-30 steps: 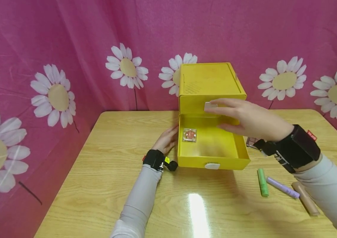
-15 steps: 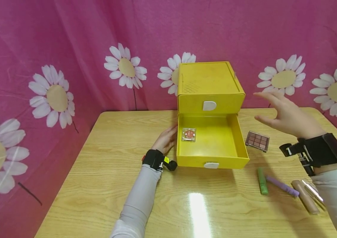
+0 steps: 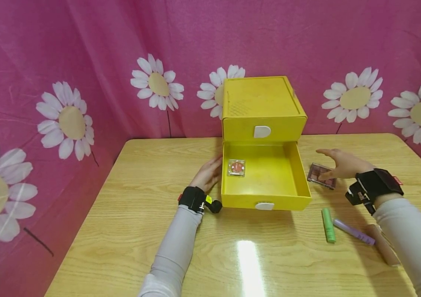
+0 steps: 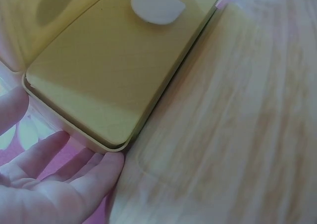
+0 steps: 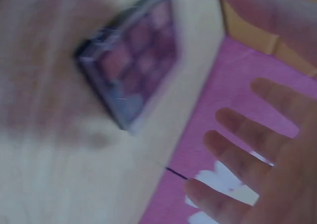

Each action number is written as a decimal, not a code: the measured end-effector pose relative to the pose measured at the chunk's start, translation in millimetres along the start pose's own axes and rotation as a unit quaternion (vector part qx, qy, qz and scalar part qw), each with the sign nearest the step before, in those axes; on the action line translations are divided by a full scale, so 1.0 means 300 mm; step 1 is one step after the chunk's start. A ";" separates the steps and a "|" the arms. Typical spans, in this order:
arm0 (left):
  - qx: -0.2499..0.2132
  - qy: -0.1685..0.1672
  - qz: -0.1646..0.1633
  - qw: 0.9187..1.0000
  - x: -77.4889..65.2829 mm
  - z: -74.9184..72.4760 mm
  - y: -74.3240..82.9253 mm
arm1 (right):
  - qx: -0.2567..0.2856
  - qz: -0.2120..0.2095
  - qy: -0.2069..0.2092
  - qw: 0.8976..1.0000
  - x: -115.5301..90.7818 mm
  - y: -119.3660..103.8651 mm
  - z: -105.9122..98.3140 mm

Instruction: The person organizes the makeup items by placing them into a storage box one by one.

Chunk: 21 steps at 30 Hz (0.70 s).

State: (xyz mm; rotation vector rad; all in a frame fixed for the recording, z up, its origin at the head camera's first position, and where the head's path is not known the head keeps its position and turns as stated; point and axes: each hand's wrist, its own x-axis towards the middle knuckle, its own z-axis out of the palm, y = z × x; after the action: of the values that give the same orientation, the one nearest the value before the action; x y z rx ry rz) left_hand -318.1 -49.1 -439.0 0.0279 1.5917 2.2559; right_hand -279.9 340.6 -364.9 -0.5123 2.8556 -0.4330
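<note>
A yellow two-drawer box (image 3: pixel 264 97) stands on the table, its lower drawer (image 3: pixel 266 175) pulled out. Inside that drawer, at the left, lies a small clear square compact (image 3: pixel 236 168) with a reddish pan. My left hand (image 3: pixel 207 175) rests against the box's left side; in the left wrist view its fingertips (image 4: pixel 111 160) touch the edge near a white drawer tab (image 4: pixel 157 6). Over the eyeshadow palette (image 3: pixel 316 172), right of the drawer, my right hand (image 3: pixel 346 164) reaches with fingers spread. The right wrist view shows the palette (image 5: pixel 141 55) apart from those fingers.
In front of the palette lie a green tube (image 3: pixel 328 225), a purple tube (image 3: pixel 354 232) and a brown tube (image 3: pixel 382 245), partly behind the right forearm. A pink curtain (image 3: pixel 195 37) with white daisies hangs behind the wooden table (image 3: pixel 140 206).
My right hand has moved from in front of the upper drawer out to the right, then down over the eyeshadow palette. The left hand and the drawer stay where they were.
</note>
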 end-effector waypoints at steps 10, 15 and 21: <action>-0.008 -0.008 0.001 1.000 -0.005 0.003 0.003 | 0.023 0.006 -0.031 0.999 0.015 0.047 0.083; -0.013 -0.015 0.004 1.000 -0.005 0.002 0.004 | 0.021 0.011 -0.028 0.999 0.023 0.061 0.100; -0.011 -0.019 0.008 1.000 -0.008 0.000 0.006 | 0.025 -0.002 -0.013 1.000 0.037 0.077 0.115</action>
State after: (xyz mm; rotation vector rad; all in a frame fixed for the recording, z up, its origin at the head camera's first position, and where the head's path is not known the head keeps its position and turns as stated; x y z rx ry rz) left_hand -316.5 -50.3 -436.9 0.0757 1.5523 2.2710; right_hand -288.5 348.7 -406.4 -0.5102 2.8110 -0.4924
